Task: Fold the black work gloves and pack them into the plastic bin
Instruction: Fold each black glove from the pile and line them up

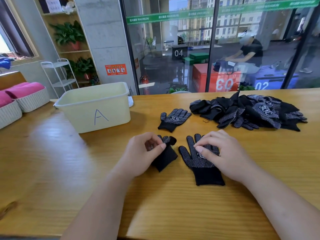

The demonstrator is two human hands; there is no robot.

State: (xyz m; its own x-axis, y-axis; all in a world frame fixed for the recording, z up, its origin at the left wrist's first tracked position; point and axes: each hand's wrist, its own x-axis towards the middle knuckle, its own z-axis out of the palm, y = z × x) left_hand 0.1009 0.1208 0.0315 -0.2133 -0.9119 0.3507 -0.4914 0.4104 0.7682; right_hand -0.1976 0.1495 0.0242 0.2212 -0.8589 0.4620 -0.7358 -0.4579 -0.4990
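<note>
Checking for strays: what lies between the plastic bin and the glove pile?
A single black glove, flat, dotted side up; the head view shows it.

— What carries it all?
— A wooden table, yellow-brown grain, glossy where the daylight falls on it.
— And past its far edge?
— A glass wall in dark frames, with a green banner along the top. Behind the glass are a black box marked 04, a red box marked 03 and a blue box marked 02. A person sits back there.
— Beyond the far left corner?
— A grey concrete pillar bearing an orange sign, a wooden shelf of potted plants and a white cart.
— At the left edge?
— 2 white woven baskets holding pink towels.
</note>
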